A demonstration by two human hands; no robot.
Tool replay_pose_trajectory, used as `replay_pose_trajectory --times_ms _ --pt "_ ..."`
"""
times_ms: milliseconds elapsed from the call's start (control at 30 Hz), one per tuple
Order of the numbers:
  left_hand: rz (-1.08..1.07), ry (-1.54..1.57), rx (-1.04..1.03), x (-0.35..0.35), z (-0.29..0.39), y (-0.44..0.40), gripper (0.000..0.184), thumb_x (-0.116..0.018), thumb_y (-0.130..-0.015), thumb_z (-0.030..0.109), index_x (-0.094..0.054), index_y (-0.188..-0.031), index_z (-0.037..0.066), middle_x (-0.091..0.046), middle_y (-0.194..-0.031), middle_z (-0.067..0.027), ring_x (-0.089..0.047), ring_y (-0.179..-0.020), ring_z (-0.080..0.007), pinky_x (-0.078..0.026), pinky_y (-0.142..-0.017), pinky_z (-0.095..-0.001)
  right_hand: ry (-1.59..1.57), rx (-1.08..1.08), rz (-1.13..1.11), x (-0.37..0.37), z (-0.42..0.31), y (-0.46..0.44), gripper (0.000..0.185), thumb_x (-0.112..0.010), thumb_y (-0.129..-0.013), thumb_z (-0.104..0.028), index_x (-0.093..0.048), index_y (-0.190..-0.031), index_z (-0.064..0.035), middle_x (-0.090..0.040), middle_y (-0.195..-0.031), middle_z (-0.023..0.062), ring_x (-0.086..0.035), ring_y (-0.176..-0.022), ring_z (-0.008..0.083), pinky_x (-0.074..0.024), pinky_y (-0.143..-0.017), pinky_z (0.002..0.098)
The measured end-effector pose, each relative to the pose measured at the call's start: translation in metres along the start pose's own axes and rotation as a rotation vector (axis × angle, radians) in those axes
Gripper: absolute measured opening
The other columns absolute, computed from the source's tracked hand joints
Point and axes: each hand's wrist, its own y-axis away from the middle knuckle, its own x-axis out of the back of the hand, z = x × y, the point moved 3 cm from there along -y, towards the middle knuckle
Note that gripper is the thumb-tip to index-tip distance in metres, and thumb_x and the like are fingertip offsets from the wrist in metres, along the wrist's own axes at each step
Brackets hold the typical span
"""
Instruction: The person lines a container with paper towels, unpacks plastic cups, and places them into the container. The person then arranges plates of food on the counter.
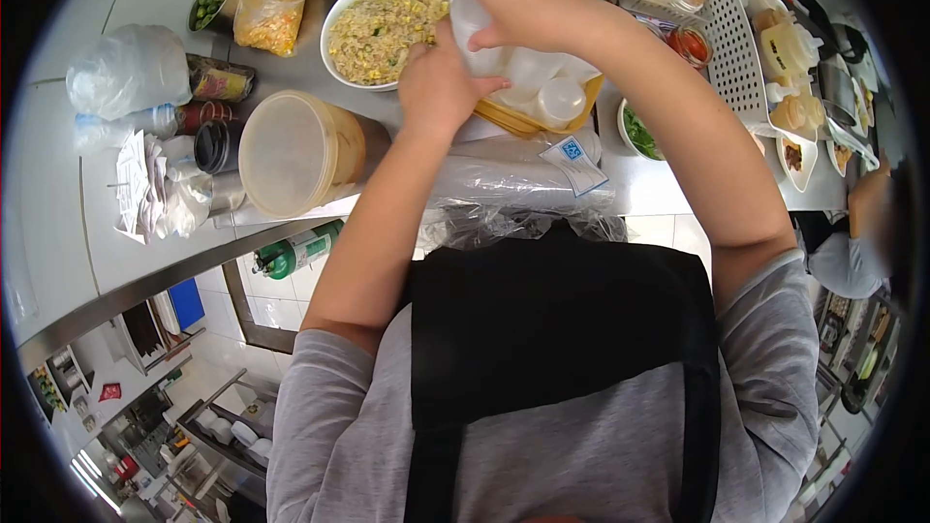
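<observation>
Your right hand (pixel 518 5), fingers half spread, holds a translucent container (pixel 470 21) right of the rice (pixel 376 31); your left hand (pixel 436 87) has parted fingers, grip unclear.

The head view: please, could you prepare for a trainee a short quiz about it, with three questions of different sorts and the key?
1. True or false: the white bowl is empty.
2. Which thing shows between the left hand and the right hand? A) perforated basket B) translucent container C) lidded tub
3. Fill in: the tray that holds translucent cups is ____ in colour.

Key: 1. False, it is filled with a rice dish. 2. B. 3. Yellow.
</observation>
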Motion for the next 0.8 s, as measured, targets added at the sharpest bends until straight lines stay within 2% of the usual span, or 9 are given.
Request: replay_pose_trajectory --times_ms 33,133,200,300,367,467,667,733,800 --pt "0.009 0.015 0.007 -0.001 0.000 0.000 0.085 -0.082 -0.062 0.045 -0.043 -0.125 0.003 -0.067 -0.095 -0.0197 -0.061 -0.093 -0.0369 -0.051 -0.078 -0.0436 0.037 0.036 0.030 -0.003 0.010 -0.001 0.075 -0.082 -0.063 -0.009 -0.042 -0.127 -0.0095 -0.055 -0.113 0.0172 -0.057 -0.109 0.0354 -0.0489 -0.090 0.0414" --pt "0.008 0.002 -0.039 -0.006 -0.002 -0.005 0.079 -0.082 -0.063 0.041 -0.045 -0.122 0.004 -0.067 -0.095 -0.0184 -0.061 -0.093 -0.0354 -0.051 -0.077 -0.0441 0.043 0.008 0.040 0.018 0.001 0.012 0.062 -0.079 -0.069 -0.012 -0.043 -0.119 -0.0027 -0.050 -0.117 0.0206 -0.051 -0.108 0.0398 -0.0468 -0.084 0.0454" --pt "-0.005 -0.003 -0.033 -0.001 0.001 -0.004 0.075 -0.081 -0.063 0.038 -0.046 -0.122 0.006 -0.067 -0.094 -0.0167 -0.061 -0.092 -0.0347 -0.051 -0.076 -0.0441 0.065 0.060 0.126 0.023 -0.003 0.021 0.066 -0.084 -0.063 -0.011 -0.042 -0.114 -0.0024 -0.049 -0.109 0.0184 -0.051 -0.106 0.0373 -0.0489 -0.078 0.0435" --pt "-0.024 -0.042 -0.057 0.008 0.003 -0.001 0.068 -0.080 -0.064 0.031 -0.048 -0.120 0.010 -0.068 -0.093 -0.0134 -0.061 -0.092 -0.0333 -0.050 -0.075 -0.0451 0.085 0.027 0.351 0.031 -0.008 0.043 0.059 -0.081 -0.072 -0.016 -0.042 -0.114 -0.0023 -0.052 -0.105 0.0174 -0.054 -0.097 0.0339 -0.0494 -0.076 0.0378" --pt "-0.026 -0.071 -0.082 0.009 0.001 0.001 0.064 -0.080 -0.065 0.028 -0.050 -0.119 0.011 -0.068 -0.093 -0.0117 -0.061 -0.093 -0.0328 -0.049 -0.076 -0.0461 -0.016 -0.227 0.429 0.026 0.003 0.056 0.064 -0.081 -0.071 -0.021 -0.048 -0.123 -0.0025 -0.055 -0.115 0.0151 -0.056 -0.108 0.0340 -0.0478 -0.090 0.0386" --pt "-0.023 -0.080 -0.125 0.012 0.000 0.001 0.060 -0.078 -0.067 0.025 -0.052 -0.119 0.012 -0.069 -0.093 -0.0103 -0.060 -0.097 -0.0320 -0.046 -0.079 -0.0474 0.155 -0.194 0.168 0.003 0.003 0.062 0.066 -0.080 -0.072 -0.033 -0.051 -0.120 0.0005 -0.055 -0.117 0.0163 -0.057 -0.106 0.0342 -0.0474 -0.090 0.0387" --pt "-0.132 -0.099 -0.158 0.019 -0.011 -0.004 0.064 -0.078 -0.068 0.021 -0.051 -0.124 0.010 -0.067 -0.101 -0.0134 -0.057 -0.105 -0.0331 -0.042 -0.089 -0.0464 0.143 -0.115 0.290 0.004 -0.012 0.048 0.064 -0.080 -0.071 -0.032 -0.053 -0.120 -0.0032 -0.057 -0.116 0.0175 -0.057 -0.107 0.0344 -0.0461 -0.093 0.0394" --pt "-0.019 0.084 -0.239 0.016 -0.013 -0.004 0.067 -0.078 -0.069 0.020 -0.049 -0.127 0.006 -0.063 -0.113 -0.0157 -0.056 -0.110 -0.0345 -0.043 -0.093 -0.0447 0.212 -0.055 0.309 0.003 -0.013 0.041 0.061 -0.080 -0.070 -0.031 -0.054 -0.118 -0.0046 -0.058 -0.114 0.0167 -0.057 -0.106 0.0347 -0.0461 -0.092 0.0397" --pt "0.114 0.263 -0.224 0.025 -0.001 -0.005 0.068 -0.079 -0.069 0.018 -0.047 -0.128 0.004 -0.061 -0.117 -0.0163 -0.056 -0.111 -0.0337 -0.044 -0.094 -0.0420 0.030 -0.181 0.252 -0.006 -0.003 0.039 0.057 -0.080 -0.069 -0.034 -0.051 -0.108 -0.0060 -0.060 -0.106 0.0142 -0.061 -0.097 0.0335 -0.0491 -0.080 0.0442"
